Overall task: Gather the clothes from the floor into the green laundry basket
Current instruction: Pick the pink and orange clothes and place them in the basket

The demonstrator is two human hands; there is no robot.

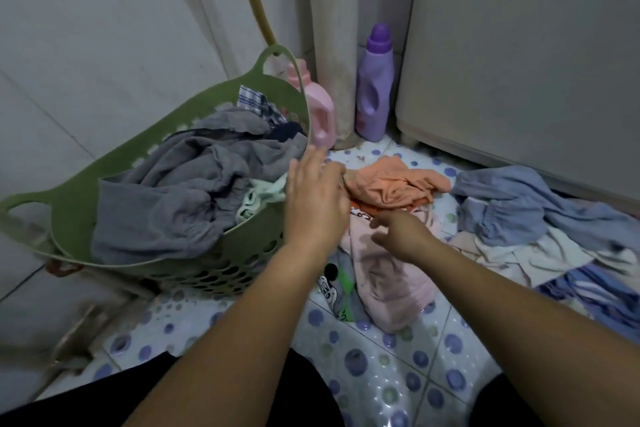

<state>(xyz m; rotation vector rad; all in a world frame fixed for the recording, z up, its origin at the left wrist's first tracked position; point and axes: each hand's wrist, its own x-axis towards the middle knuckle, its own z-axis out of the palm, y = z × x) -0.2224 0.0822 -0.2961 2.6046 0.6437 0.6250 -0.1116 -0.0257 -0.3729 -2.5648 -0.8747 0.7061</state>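
Head view. Green basket [86, 191] at 9 o'clock, long axis 8-to-1 o'clock, handles at each end, holding grey clothes [180, 191]. Left hand [313, 198] flat, released, by its rim; right hand [398, 234] loosely curled, empty, over pink garment [391, 281]. Orange cloth [391, 184] beyond; blue clothes [519, 204] at 3 o'clock; open tiled floor [398, 374] at 6.

Dim light; grey walls [86, 28] meet a dotted tile floor [381, 374]; 2 bottles, pink [320, 107] and purple [374, 87], stand beside a white appliance [519, 62].

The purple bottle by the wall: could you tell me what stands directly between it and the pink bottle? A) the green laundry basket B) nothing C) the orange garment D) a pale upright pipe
D: a pale upright pipe rises between the purple bottle and the pink bottle.
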